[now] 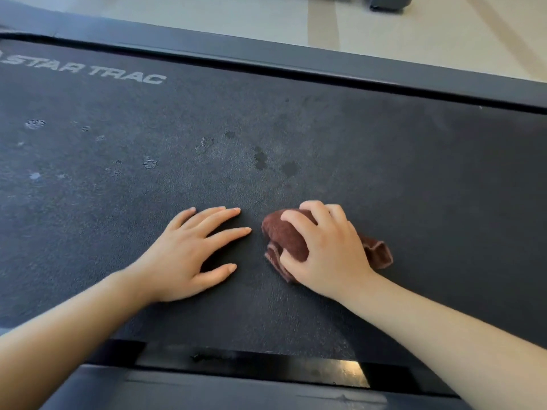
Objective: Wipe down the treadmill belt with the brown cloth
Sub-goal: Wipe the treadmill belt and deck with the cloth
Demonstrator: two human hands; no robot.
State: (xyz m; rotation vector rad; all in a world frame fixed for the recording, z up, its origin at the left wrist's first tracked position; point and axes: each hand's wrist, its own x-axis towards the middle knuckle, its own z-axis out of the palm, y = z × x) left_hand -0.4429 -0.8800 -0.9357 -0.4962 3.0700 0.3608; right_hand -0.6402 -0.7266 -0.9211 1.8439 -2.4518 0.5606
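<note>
The dark treadmill belt (384,161) fills most of the head view, with pale dried spots at the left and middle and a few dark wet-looking marks near the centre. My right hand (325,247) grips a bunched brown cloth (287,235) and presses it onto the belt, with a flap of cloth sticking out to the right of the wrist. My left hand (192,250) lies flat on the belt just left of the cloth, fingers straight and spread.
White "STAR TRAC" lettering (85,71) runs along the belt's far left. Grey side rails border the belt at the far edge (296,60) and the near edge (236,389). Beyond is light floor and the foot of another machine (387,2).
</note>
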